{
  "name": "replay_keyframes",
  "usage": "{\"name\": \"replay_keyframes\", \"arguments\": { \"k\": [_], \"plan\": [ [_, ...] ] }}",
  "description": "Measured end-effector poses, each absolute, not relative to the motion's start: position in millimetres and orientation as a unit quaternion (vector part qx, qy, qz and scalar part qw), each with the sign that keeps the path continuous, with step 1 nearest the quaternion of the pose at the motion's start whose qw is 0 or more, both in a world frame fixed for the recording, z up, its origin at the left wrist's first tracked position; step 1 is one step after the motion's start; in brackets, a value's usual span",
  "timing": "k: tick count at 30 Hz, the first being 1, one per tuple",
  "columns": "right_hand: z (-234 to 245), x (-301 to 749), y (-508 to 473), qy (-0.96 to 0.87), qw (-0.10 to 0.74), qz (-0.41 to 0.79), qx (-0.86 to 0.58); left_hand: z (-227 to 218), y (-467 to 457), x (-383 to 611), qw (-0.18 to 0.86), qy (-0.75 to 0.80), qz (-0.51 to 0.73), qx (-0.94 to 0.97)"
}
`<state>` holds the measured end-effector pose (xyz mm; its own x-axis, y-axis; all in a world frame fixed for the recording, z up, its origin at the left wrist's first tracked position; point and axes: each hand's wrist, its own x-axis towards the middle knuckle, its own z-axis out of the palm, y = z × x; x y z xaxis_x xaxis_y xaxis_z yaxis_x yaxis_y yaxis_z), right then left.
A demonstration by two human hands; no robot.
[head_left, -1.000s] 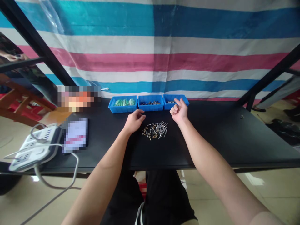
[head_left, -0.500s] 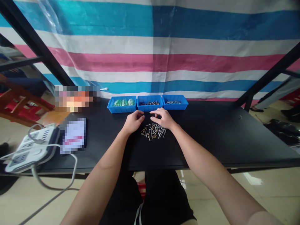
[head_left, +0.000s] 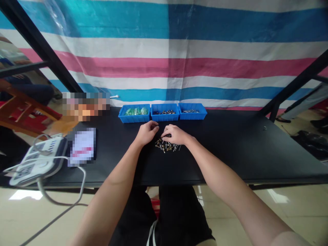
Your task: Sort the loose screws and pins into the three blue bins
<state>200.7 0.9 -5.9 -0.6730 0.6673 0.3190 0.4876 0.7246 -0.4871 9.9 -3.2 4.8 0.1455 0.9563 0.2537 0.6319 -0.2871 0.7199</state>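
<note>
A small pile of metal parts point(head_left: 164, 147) lies on the black tabletop: thin silver pins with thicker ends, mixed with short brass-coloured pieces. My right hand point(head_left: 176, 134) is over the upper side of this pile, thumb and fingers pinched together at the parts; what they grip is too small to make out. Just left of the pile, my left hand point(head_left: 147, 132) rests on the table with curled fingers and the thumb close to them. Whatever it holds, if anything, is hidden.
Behind the hands stand three blue bins in a row: one with green packets point(head_left: 136, 111), one with dark and brass-coloured pieces point(head_left: 165, 112), one with silver pins point(head_left: 191, 111). A white power strip point(head_left: 38, 160) with cables and a blurred pad point(head_left: 82, 147) lie at left.
My right hand has come down and toward me onto the pile, its fingers closing from a wider spread and covering more of the silver pins. My left hand has hardly moved.
</note>
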Motion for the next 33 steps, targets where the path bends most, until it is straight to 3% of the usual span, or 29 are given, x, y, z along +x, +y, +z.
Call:
{"name": "replay_keyframes", "arguments": {
  "k": [10, 20, 27, 33],
  "plan": [
    [-4.2, 205.4, 6.0, -0.876, 0.227, 0.260, -0.337, 1.5, -1.2, 7.3, 0.224, 0.557, 0.343, 0.723],
    [-2.4, 201.1, 2.0, -0.884, 0.236, 0.211, -0.345, 3.3, -2.7, 8.1, 0.229, 0.559, 0.345, 0.718],
    [1.6, 198.7, -1.0, -0.874, 0.229, 0.238, -0.356, 3.0, -2.8, 7.7, 0.230, 0.557, 0.347, 0.719],
    [-1.2, 196.1, -0.3, -0.860, 0.267, 0.240, -0.363, 1.4, -2.3, 7.8, 0.288, 0.512, 0.374, 0.717]
  ]
}}
